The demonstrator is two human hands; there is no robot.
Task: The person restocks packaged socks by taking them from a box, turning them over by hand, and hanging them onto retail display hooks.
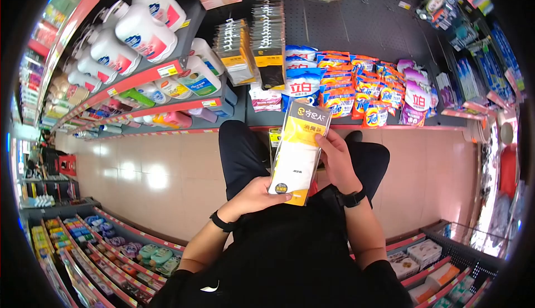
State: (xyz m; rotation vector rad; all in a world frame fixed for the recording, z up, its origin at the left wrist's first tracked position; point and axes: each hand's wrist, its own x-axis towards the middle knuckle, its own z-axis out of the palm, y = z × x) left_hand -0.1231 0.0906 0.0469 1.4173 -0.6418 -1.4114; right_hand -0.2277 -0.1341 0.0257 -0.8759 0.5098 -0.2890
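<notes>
A flat clear packet of white socks (298, 157), with a dark and yellow header and a yellow lower edge, is tilted in front of my lap. My left hand (257, 196) grips its lower left corner, thumb on the front. Higher up, my right hand (336, 160) holds the right edge, with its thumb on the yellow band. The fingers behind the packet are mostly hidden. Just beyond it, similar packets hang on hooks: white ones (237, 57) and dark ones (270, 57). A small yellow-green package (275, 138) shows partly behind the held packet.
Detergent bags (337, 93) stand along the low shelf ahead. White pump bottles (144, 32) fill the left shelf, whose red-edged rail (150, 76) juts near the hanging packets. Behind me, low racks hold boxed goods (424, 252) and small packages (156, 255). Tiled floor (145, 166) stretches left.
</notes>
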